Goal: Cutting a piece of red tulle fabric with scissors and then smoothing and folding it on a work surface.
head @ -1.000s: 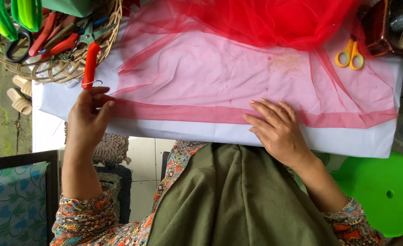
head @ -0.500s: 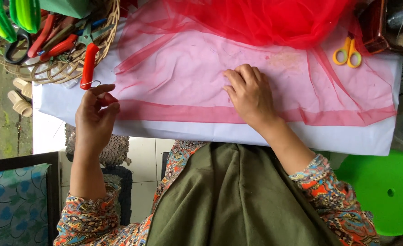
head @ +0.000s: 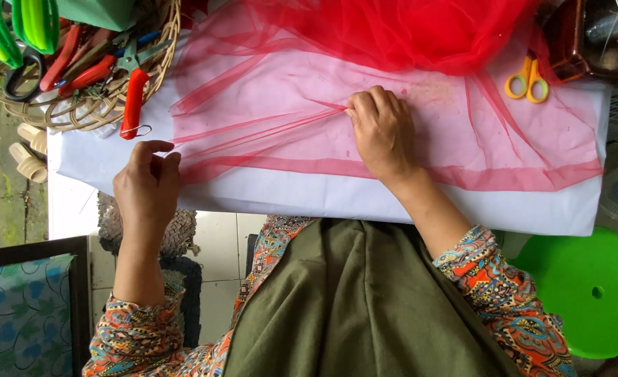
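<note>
Since the earlier frame the right hand (head: 382, 132) has slid further toward the table's far side and bunched the red tulle (head: 309, 91) into pleats; the left hand (head: 148, 185) dropped slightly toward the near edge. Right fingers curled, pinching a fold of tulle mid-table. Left fingers closed on the tulle's edge near the left corner. Tulle lies spread over the white table (head: 393, 206), heaped at the far edge. Wicker basket (head: 113, 105) of tools at far-left corner; yellow scissors (head: 527, 79) far right.
</note>
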